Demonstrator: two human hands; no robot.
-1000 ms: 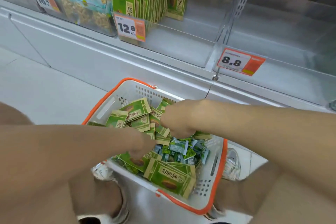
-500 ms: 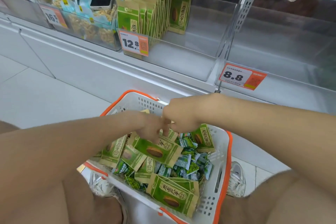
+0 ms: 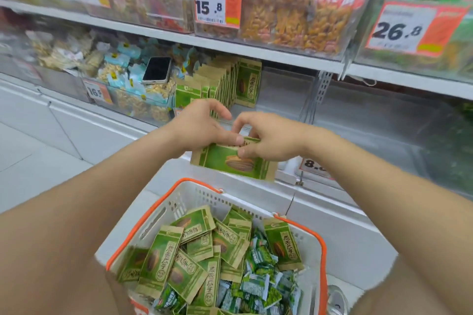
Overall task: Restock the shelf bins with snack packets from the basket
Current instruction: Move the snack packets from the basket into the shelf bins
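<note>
Hands meet in the air between the basket and the lower shelf. One green-and-tan snack packet, the held packet, is gripped by both, lying on its long side with the printed face turned to the camera. It is pinned along its top edge by the thumb of the left hand, whose fingers are curled above and behind it. The upper right corner is pinched by the right hand between thumb and bent fingers. Whether a second packet lies behind the first cannot be told.

The basket, white with an orange rim, is seen directly below. It is heaped with loose packets of the same print on the left and small green sachets on the right.

Beyond the hands, a row of matching upright packets is stood at the left end of a clear shelf bin. A phone is laid on the bagged snacks in the neighbouring bin to the left. Price tags marked 15.8 and 26.8 are fixed on the shelf above.
</note>
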